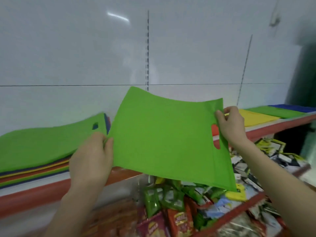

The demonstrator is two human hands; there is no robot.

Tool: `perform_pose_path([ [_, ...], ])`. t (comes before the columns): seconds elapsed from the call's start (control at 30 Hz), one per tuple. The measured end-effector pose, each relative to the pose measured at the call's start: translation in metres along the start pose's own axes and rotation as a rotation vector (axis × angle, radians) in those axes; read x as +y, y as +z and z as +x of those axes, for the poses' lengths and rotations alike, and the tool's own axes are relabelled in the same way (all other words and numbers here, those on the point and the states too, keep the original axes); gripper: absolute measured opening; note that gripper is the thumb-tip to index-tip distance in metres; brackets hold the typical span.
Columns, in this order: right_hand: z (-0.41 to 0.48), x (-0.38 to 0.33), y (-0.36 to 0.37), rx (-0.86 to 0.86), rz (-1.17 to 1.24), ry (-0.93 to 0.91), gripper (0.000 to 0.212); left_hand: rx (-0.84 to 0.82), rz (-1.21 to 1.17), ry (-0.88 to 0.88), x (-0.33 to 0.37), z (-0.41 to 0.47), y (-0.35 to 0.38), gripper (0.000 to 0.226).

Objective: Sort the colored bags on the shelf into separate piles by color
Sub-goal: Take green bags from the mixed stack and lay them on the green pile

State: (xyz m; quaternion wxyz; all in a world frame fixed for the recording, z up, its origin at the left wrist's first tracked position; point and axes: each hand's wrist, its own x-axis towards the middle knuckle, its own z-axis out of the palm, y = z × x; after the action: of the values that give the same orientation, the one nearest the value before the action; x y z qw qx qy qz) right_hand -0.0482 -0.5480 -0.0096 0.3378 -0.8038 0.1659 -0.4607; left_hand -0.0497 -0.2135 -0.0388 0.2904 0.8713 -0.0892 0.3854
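Two hands are showing, the left hand (90, 156) and the right hand (230, 124), and between them they are holding one green bag (167, 139). One mixed stack (34, 161) is lying at the left of the shelf (34, 197), showing four colours at its edges: green, yellow, orange and blue. Its bags are lying too tightly to count. Three sorted piles are lying at the right: one yellow pile (256, 118), one green pile (280, 112) and one blue pile (294, 107). One orange patch (215, 129) is showing through the held bag's handle hole. Two slotted uprights (148, 48) are running up the wall. Snack packets (171, 202) are crowding the lower shelves, too many and too blurred to count.
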Motion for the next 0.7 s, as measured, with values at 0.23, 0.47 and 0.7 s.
perform_pose_path([
  [0.23, 0.046, 0.117, -0.115, 0.105, -0.128, 0.095, 0.032, -0.127, -0.105, 0.075, 0.131, -0.023, 0.091, 0.023],
  [0.47, 0.076, 0.222, -0.211, 0.234, -0.229, 0.226, 0.022, -0.233, -0.227, 0.213, 0.249, -0.038, 0.179, 0.02],
  [0.7, 0.113, 0.314, -0.257, 0.307, -0.289, 0.32, 0.022, -0.265, -0.298, 0.298, 0.347, -0.043, 0.277, 0.02],
])
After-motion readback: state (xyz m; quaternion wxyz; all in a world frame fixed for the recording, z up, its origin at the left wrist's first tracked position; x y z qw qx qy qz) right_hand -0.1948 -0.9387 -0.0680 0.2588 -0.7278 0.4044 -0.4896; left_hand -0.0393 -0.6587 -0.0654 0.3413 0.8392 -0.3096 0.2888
